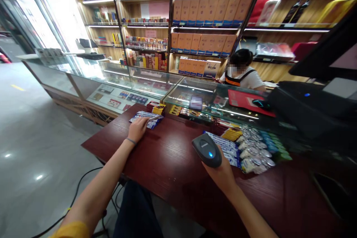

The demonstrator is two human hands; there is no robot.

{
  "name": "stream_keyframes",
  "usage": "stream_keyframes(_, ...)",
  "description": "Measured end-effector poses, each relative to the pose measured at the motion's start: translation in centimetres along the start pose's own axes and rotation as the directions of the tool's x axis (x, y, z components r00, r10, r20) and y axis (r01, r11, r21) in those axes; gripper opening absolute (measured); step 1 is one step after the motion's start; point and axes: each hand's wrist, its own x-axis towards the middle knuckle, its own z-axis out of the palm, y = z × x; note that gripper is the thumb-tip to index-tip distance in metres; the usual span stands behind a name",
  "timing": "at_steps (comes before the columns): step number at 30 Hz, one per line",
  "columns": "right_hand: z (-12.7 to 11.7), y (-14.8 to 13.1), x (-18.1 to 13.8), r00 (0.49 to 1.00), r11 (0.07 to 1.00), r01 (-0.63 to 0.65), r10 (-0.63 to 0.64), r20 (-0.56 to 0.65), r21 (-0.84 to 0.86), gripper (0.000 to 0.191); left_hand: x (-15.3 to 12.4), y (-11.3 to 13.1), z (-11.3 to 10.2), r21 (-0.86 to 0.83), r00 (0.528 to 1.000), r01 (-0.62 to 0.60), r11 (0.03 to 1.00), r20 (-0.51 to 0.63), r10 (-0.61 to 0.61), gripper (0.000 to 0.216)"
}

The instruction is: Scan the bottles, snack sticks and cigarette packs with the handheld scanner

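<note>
My right hand [221,173] is wrapped around a black barcode scanner [205,148] with a lit blue light, raised over the dark red wooden table. To the left, my left hand [138,129] is at a small stack of blue-and-white packets [152,122]. Its fingers are closed on the edge of one slim packet [155,117], slightly lifted at its right end. Behind that stack lie red-and-yellow packets [157,108]. Right of the scanner, more blue-and-white packets [224,148] are laid in a row, beside yellow-and-brown packets [231,134] and several clear-wrapped items [255,152].
Glass display counters [134,78] run along the table's far side. A person [242,70] sits behind them. A red mat [245,102] and a black machine [301,108] are at the right. A dark phone-like slab [330,191] lies near the right edge. Cables [75,189] hang at lower left.
</note>
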Motion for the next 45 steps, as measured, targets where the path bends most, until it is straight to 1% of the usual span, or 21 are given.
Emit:
stream_keyframes(2,-0.3,-0.1,0.1,1.000,1.000,-0.014,0.014,-0.011,0.008,0.029,0.3,3.2,1.1,-0.205,1.000,0.014,0.979,-0.015,-0.017,0.029)
stream_keyframes(3,-0.4,-0.3,0.1,1.000,1.000,-0.028,0.028,-0.014,0.007,0.030,0.5,5.0,1.8,-0.312,0.999,0.048,0.949,0.002,-0.049,0.028)
stream_keyframes(4,-0.6,-0.4,0.2,0.999,0.999,-0.039,0.039,-0.013,0.002,0.032,0.8,6.8,2.5,-0.427,0.993,0.120,0.896,0.051,-0.109,0.029)
stream_keyframes(5,-0.8,-0.6,0.3,0.999,0.999,-0.053,0.053,-0.008,-0.010,0.035,1.2,8.6,3.3,-0.542,0.975,0.219,0.811,0.143,-0.168,0.032)
stream_keyframes(7,-1.3,-1.1,0.5,0.995,0.994,-0.098,0.098,0.001,-0.048,0.041,1.9,11.9,4.6,-0.694,0.913,0.407,0.593,0.325,-0.246,0.037)
stream_keyframes(10,-1.9,-1.8,0.8,0.971,0.966,-0.237,0.234,-0.043,-0.104,0.045,2.8,15.4,6.2,-0.746,0.810,0.587,0.315,0.540,-0.229,0.041)
stream_keyframes(12,-2.3,-2.1,1.1,0.950,0.946,-0.307,0.299,-0.084,-0.105,0.050,3.0,16.7,7.0,-0.737,0.760,0.650,0.185,0.621,-0.194,0.040)
stream_keyframes(13,-2.5,-2.1,1.2,0.943,0.939,-0.329,0.320,-0.094,-0.103,0.053,2.9,17.1,7.4,-0.734,0.745,0.665,0.136,0.640,-0.186,0.039)
stream_keyframes(15,-2.9,-2.0,1.5,0.930,0.926,-0.363,0.354,-0.100,-0.101,0.058,2.5,17.4,8.1,-0.738,0.733,0.672,0.057,0.653,-0.189,0.038)
stream_keyframes(18,-3.5,-1.5,1.6,0.927,0.917,-0.375,0.369,-0.070,-0.138,0.054,1.7,17.3,8.9,-0.735,0.720,0.678,-0.011,0.668,-0.187,0.037)
stream_keyframes(20,-3.7,-1.2,1.6,0.934,0.911,-0.354,0.355,-0.033,-0.211,0.047,1.3,17.1,9.2,-0.724,0.710,0.690,-0.010,0.680,-0.184,0.038)
stream_keyframes(23,-3.9,-0.8,1.5,0.941,0.897,-0.327,0.339,-0.013,-0.297,0.042,1.1,16.8,9.4,-0.724,0.713,0.690,0.011,0.676,-0.185,0.037)
stream_keyframes(26,-4.0,-0.8,1.5,0.943,0.914,-0.329,0.333,-0.025,-0.239,0.043,1.1,16.6,9.4,-0.728,0.717,0.686,0.001,0.676,-0.174,0.036)
stream_keyframes(29,-4.2,-1.1,1.7,0.936,0.923,-0.350,0.349,-0.036,-0.163,0.047,1.2,16.5,9.3,-0.719,0.706,0.695,-0.036,0.690,-0.157,0.036)
stream_keyframes(33,-4.4,-1.3,1.8,0.926,0.918,-0.376,0.370,-0.071,-0.124,0.043,1.2,16.5,9.2,-0.714,0.701,0.695,-0.085,0.699,-0.142,0.035)
stream_keyframes(35,-4.6,-1.0,1.8,0.924,0.921,-0.377,0.368,-0.099,-0.093,0.042,1.2,16.6,9.2,-0.724,0.712,0.684,-0.091,0.689,-0.131,0.038)
stream_keyframes(37,-4.9,-0.5,1.9,0.924,0.931,-0.362,0.352,-0.152,-0.045,0.043,1.2,16.8,9.3,-0.753,0.742,0.654,-0.064,0.656,-0.138,0.044)
stream_keyframes(39,-5.4,0.0,2.0,0.914,0.939,-0.343,0.335,-0.229,0.008,0.046,1.5,17.1,9.4,-0.801,0.793,0.598,0.016,0.589,-0.154,0.051)
stream_keyframes(40,-5.8,0.2,2.1,0.904,0.941,-0.337,0.333,-0.269,0.033,0.047,1.7,17.4,9.4,-0.825,0.825,0.559,0.083,0.544,-0.155,0.053)
stream_keyframes(42,-6.8,0.5,2.3,0.874,0.937,-0.342,0.346,-0.340,0.076,0.049,2.3,18.0,9.6,-0.839,0.883,0.470,0.273,0.452,-0.131,0.053)
stream_keyframes(45,-8.4,0.8,2.4,0.831,0.928,-0.349,0.369,-0.416,0.126,0.048,3.3,19.3,10.1,-0.755,0.934,0.305,0.580,0.357,-0.026,0.041)
